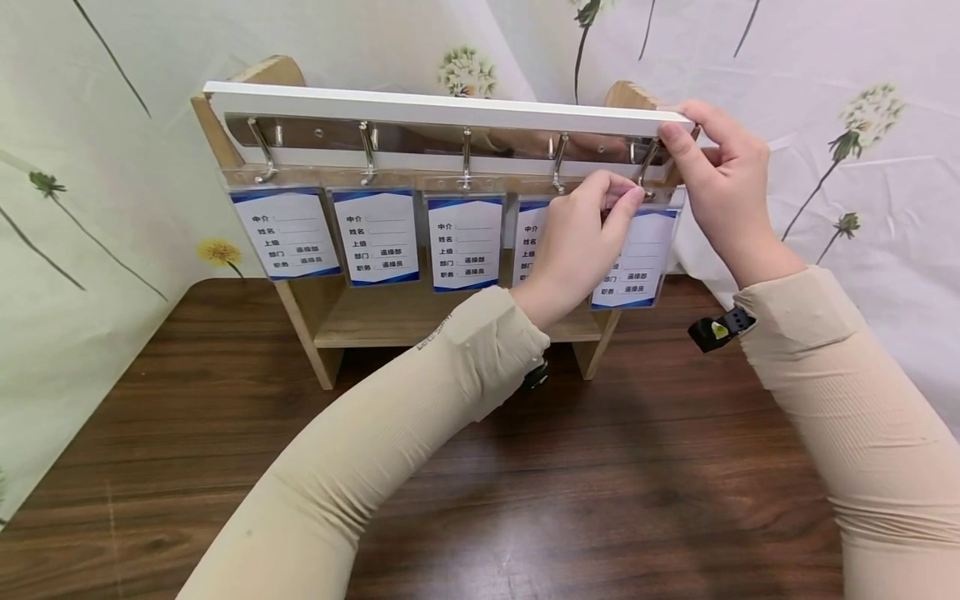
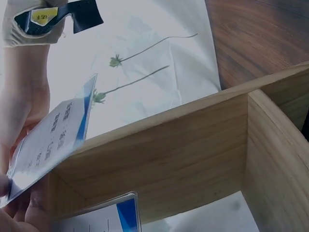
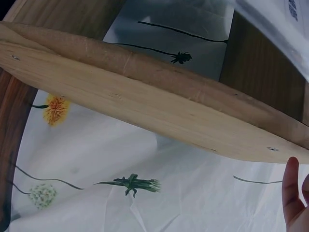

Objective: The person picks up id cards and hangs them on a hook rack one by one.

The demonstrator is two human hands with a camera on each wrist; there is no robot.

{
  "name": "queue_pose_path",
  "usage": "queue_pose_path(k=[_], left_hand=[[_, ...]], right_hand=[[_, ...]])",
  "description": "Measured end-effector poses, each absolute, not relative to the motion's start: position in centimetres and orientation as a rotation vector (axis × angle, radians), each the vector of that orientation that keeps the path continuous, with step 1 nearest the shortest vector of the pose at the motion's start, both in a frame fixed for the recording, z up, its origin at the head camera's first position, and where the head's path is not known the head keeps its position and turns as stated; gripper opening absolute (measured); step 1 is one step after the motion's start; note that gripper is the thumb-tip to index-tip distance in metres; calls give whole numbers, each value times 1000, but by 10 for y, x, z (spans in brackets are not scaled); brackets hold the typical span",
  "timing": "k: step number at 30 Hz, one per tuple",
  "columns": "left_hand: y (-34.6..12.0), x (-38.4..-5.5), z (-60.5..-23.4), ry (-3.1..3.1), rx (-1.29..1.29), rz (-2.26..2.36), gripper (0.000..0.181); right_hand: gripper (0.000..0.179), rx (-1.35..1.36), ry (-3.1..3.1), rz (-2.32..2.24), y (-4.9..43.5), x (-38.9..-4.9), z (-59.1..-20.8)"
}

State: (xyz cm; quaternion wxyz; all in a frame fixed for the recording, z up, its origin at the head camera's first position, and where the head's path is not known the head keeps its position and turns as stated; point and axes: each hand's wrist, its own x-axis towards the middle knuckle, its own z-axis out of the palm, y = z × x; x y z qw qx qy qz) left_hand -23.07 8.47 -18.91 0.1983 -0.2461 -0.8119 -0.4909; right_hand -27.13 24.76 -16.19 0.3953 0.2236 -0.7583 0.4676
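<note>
My left hand (image 1: 573, 237) pinches with thumb and forefinger at the top edge of the rightmost badge holder (image 1: 637, 250), beside the end hook (image 1: 648, 162). That clear sleeve holds a white card with blue trim; the left wrist view shows a badge holder (image 2: 53, 135) tilted. My right hand (image 1: 727, 171) grips the right end of the white-topped hook rail (image 1: 435, 108), thumb in front and fingers behind. In the right wrist view, a finger (image 3: 291, 193) shows by the wooden side panel. Other badge holders (image 1: 375, 237) hang from the hooks to the left.
The rail sits across a wooden stand (image 1: 450, 321) with a lower shelf and side panels. It stands on a dark wood table (image 1: 480, 483). A flower-printed white cloth (image 1: 825, 67) covers the background. A black wrist strap (image 1: 716, 329) sticks out at my right cuff.
</note>
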Motion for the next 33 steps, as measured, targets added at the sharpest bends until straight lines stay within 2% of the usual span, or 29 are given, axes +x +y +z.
queue_pose_path(k=[15, 33], left_hand=[[93, -239, -191, -2199, -670, -1294, 20], [94, -244, -197, -2232, -598, -1283, 24]], right_hand=[[16, 551, -1921, 1221, 249, -273, -162], [18, 588, -1907, 1215, 250, -276, -165]])
